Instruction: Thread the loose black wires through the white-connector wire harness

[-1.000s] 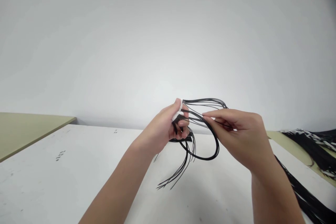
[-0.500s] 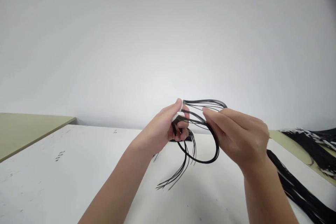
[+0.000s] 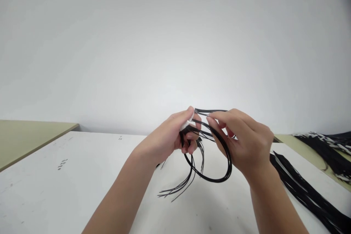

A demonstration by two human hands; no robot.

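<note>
My left hand [image 3: 175,131] is closed around white connectors [image 3: 185,124], with black wires running out of them to the right. One bundle of black wires [image 3: 229,164] hangs in a wide loop below my hands, and loose wire ends [image 3: 175,192] dangle under my left palm. Pinched between the thumb and forefinger of my right hand [image 3: 244,139] is a thin black wire [image 3: 202,114] close to the upper connector. My right palm partly hides the upper wires.
A white board [image 3: 90,186] lies beneath my hands, against a pale wall. Black wire bundles [image 3: 307,190] rest on its right side. Further right, more black wires with white ends [image 3: 326,150] lie on a yellow-green surface [image 3: 290,139]. Another such surface [image 3: 30,135] is at left.
My right hand has moved left, nearer the connector, and its thumb and forefinger now pinch a wire there. The hanging loop has dropped slightly and shifted right.
</note>
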